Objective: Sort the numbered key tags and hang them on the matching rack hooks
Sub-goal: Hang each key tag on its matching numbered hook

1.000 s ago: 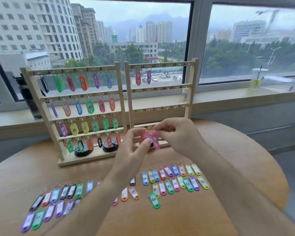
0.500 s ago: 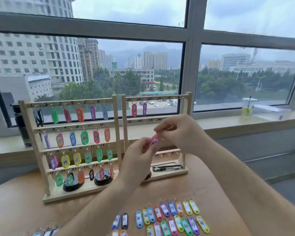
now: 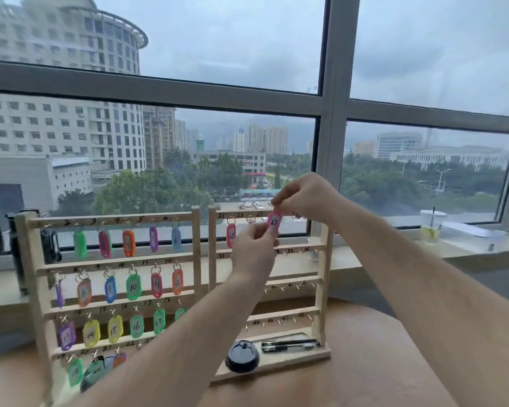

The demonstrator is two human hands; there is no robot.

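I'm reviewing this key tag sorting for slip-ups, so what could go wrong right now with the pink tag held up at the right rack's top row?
1. The right hand hides the hook, so the pink tag may miss it and drop.
2. The left hand is close to the red tag and could knock it off.
3. Pushing on the top rail might tip the right rack backward.

pink tag 27 [image 3: 274, 222] at top rail

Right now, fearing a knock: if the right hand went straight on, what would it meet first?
Likely the right pale wooden rack's top rail, behind the pink plastic tag 27; depth unclear.
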